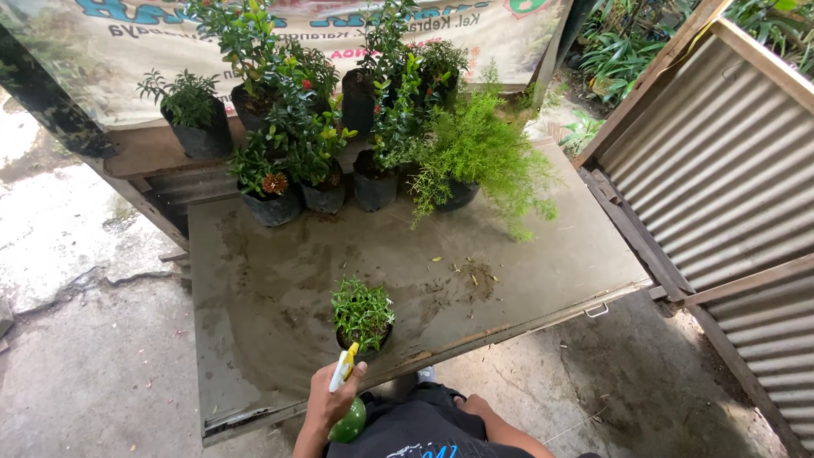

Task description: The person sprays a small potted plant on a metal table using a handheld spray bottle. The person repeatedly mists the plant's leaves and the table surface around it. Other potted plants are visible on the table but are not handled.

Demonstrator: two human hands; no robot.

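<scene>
Left hand [332, 397] wraps the green spray bottle [348, 405], nozzle aimed at twelve o'clock toward the small potted plant [362, 315] on the surface [280, 280] (near edge, handy); right hand [471, 405] rests empty, grip unclear.

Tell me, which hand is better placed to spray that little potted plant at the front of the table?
The left hand, probably. It already grips the green spray bottle, its yellow-and-white nozzle pointing at the small potted plant just ahead. The right hand rests low by the lap, holding nothing.
</scene>
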